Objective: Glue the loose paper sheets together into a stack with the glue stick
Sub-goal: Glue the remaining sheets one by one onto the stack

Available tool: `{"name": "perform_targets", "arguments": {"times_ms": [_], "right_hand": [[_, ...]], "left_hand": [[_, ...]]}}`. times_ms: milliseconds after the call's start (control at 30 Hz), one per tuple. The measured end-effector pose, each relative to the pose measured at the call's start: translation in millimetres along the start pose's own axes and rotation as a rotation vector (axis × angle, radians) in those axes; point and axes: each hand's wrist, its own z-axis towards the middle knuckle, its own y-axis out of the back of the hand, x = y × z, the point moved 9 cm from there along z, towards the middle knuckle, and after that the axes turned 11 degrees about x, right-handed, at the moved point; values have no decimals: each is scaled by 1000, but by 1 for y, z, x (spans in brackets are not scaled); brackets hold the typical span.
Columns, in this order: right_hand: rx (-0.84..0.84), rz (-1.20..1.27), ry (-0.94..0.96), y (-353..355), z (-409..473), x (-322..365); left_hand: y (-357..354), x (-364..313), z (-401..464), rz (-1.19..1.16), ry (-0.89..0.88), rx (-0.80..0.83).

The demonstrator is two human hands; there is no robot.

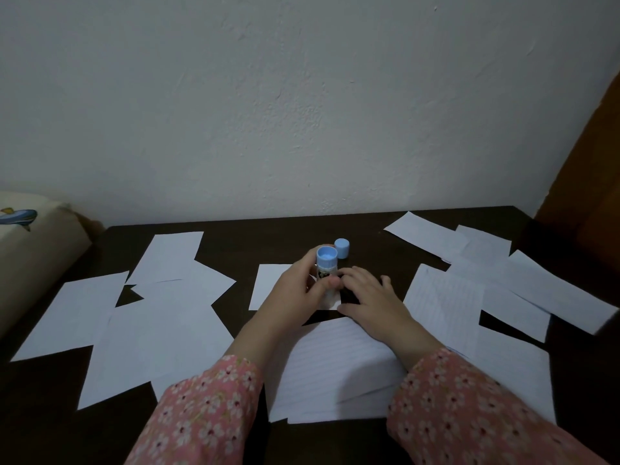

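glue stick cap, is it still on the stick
No, the blue cap stands on the dark table just behind the glue stick, which the left hand holds upright.

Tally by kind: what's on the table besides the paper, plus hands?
glue stick: 1
loose blue cap: 1
hands: 2 (left hand, right hand)
total: 4
paper sheets overlap; no reliable count.

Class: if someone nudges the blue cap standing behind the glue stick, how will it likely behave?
The blue cap looks small and hollow, so probably light and easily slid. It is round, so if tipped onto its side it would likely roll on the dark table.
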Motion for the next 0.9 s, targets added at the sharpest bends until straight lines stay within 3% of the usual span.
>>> {"name": "perform_targets", "arguments": {"times_ms": [900], "right_hand": [[11,-25,-24,0,0,2]], "left_hand": [[64,54,-38,-30,233,-75]]}}
